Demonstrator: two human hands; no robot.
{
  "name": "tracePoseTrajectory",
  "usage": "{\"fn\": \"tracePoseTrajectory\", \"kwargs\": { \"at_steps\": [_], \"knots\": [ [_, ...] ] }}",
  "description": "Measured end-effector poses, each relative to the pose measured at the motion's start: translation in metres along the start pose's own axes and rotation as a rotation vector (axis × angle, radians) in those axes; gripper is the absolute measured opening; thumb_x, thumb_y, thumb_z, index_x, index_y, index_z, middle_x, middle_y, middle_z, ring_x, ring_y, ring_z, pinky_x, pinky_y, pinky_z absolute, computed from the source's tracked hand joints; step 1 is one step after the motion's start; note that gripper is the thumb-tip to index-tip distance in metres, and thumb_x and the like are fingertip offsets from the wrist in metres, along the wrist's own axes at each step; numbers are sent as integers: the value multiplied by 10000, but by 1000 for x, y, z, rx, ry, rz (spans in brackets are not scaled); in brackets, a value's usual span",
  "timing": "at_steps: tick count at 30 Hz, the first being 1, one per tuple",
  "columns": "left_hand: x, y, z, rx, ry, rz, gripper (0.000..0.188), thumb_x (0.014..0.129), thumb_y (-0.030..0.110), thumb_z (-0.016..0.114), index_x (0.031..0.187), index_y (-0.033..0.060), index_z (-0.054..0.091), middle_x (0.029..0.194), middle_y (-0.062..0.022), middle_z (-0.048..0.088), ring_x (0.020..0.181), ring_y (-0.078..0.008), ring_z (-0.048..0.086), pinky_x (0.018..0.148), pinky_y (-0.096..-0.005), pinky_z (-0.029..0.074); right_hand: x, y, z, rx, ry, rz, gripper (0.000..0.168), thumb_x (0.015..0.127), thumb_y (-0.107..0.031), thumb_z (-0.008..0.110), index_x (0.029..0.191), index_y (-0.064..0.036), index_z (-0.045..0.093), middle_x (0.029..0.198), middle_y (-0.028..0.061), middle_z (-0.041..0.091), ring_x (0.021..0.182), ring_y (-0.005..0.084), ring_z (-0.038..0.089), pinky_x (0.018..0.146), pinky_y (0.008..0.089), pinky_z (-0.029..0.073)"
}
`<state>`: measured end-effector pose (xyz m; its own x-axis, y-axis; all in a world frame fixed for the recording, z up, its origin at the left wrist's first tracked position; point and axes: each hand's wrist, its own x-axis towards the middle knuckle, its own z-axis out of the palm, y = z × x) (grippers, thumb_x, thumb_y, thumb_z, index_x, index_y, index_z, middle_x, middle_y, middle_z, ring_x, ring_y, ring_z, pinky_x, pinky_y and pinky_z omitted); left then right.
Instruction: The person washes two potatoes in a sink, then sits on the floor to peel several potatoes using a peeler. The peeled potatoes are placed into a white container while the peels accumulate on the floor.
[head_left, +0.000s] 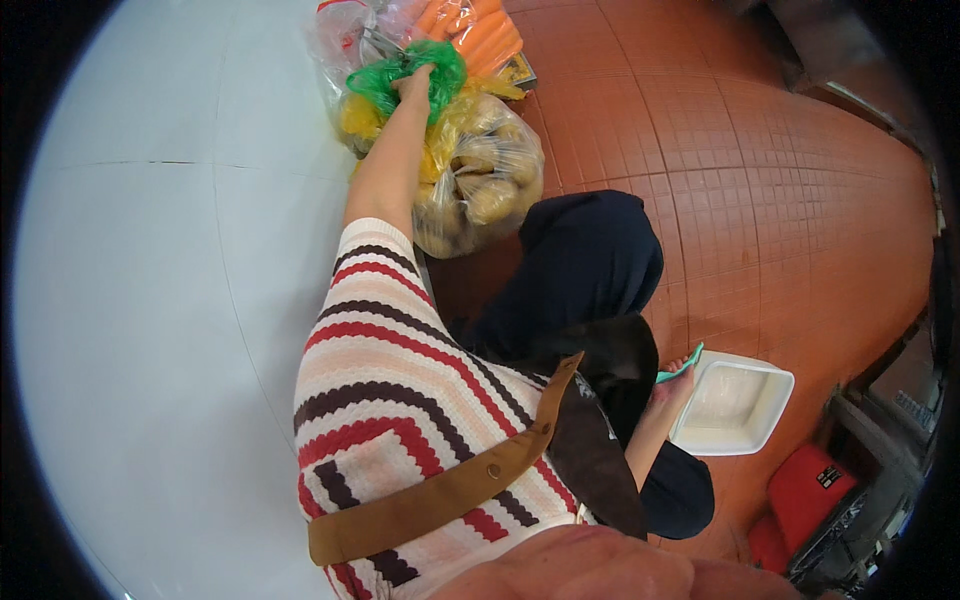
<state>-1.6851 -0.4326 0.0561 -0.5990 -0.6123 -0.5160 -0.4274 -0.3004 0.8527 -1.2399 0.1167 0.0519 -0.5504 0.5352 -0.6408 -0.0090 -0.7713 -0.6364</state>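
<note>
My left hand (415, 81) reaches out over the vegetable bags, its fingers partly hidden in a crumpled green plastic bag (446, 64); their grip cannot be made out. Just beside it lies a knotted clear plastic bag of potatoes (491, 199). Beyond it are a clear bag of carrots (487, 37) and a bag with yellow contents (360, 116). Down at my right side, my right hand (677, 381) is closed around a thin mint-green object (696, 355), whose kind is unclear. That hand is by the near wall of a white plastic tub (787, 390).
A pale tiled surface (150, 262) fills the left side. My knee in dark trousers (600, 232) is beside the potatoes. Reddish-brown floor tiles (697, 142) extend to the right, where a red object (806, 487) and dark furniture (870, 442) stand near the tub.
</note>
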Motion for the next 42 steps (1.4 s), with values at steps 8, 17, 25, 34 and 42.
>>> {"fn": "tracePoseTrajectory", "kwargs": {
  "at_steps": [8,17,25,34,42],
  "knots": [
    [2,-9,-3,-80,-130,148,682,649,249,739,1190,-32,432,1155,-159,512,1032,-265,514,852,-357,437,3,1,5,19,-71,28,209,922,-255,393,887,-71,486,688,15,414,586,130,409,538,238,385],
    [-96,116,-77,15,-448,544,308,839,186,523,1102,26,519,959,-115,580,828,-229,577,693,-367,496,5,5,22,-62,-23,42,211,933,-246,359,883,-79,477,683,12,401,583,133,395,543,248,376],
    [-89,28,-117,908,-385,604,453,685,308,562,1029,15,594,994,-181,575,902,-309,547,787,-399,441,23,26,26,40,-111,122,221,932,-245,361,912,-61,482,697,19,408,591,138,412,545,250,391],
    [-69,-87,-106,1360,-198,411,831,561,560,632,1278,174,463,1445,-207,40,1309,-383,149,1038,-475,182,35,31,15,31,-72,67,234,932,-247,356,886,-48,471,694,28,402,580,142,398,536,256,390],
    [-99,-42,-92,1185,-203,501,647,543,428,703,1092,110,579,1025,-126,618,941,-269,589,807,-350,461,32,23,10,45,-28,15,236,939,-253,342,867,-66,465,672,19,389,574,132,396,519,241,383]
  ]
}}
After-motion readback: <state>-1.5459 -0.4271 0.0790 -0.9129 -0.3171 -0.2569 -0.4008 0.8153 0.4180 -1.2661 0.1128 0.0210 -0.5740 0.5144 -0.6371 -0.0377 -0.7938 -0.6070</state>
